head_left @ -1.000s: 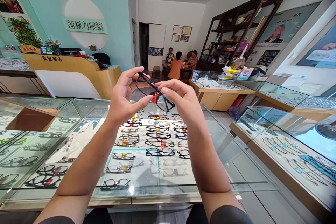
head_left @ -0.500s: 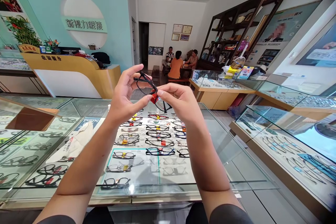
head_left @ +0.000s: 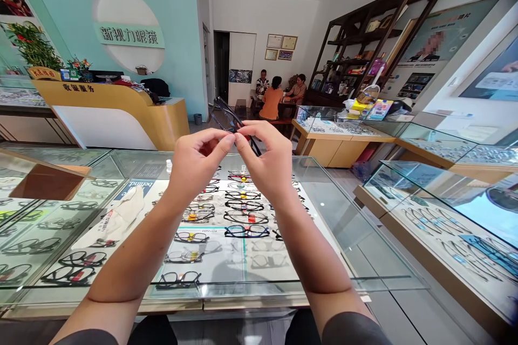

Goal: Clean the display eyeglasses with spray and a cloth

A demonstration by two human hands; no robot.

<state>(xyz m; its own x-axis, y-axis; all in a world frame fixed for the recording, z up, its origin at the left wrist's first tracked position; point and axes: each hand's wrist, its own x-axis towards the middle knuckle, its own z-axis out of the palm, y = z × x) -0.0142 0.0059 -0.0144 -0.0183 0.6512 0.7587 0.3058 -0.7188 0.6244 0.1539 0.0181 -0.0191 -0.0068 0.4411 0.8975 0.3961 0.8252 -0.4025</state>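
A dark-framed pair of eyeglasses (head_left: 226, 114) is held up above the glass display case (head_left: 279, 275). My left hand (head_left: 198, 164) pinches it near the middle, thumb and fingertips pressed together. From the other side my right hand (head_left: 265, 153) also has its thumb and fingers closed on the frame, the two thumbs nearly touching. A bit of red shows behind my right fingers. Both hands hide part of the glasses. Below them, rows of eyeglasses (head_left: 246, 218) with coloured tags lie in the case.
A whitish cloth or bag (head_left: 117, 221) lies on the left of the case, near a brown tilted panel (head_left: 48, 180). Another glass case (head_left: 445, 226) stands to the right. Beyond are a counter (head_left: 109, 113) and several seated people, one in an orange top (head_left: 272, 102).
My left hand has drawn its raised fingers in to pinch the glasses. My right hand has shifted slightly left and up, and the glasses have turned and risen a little.
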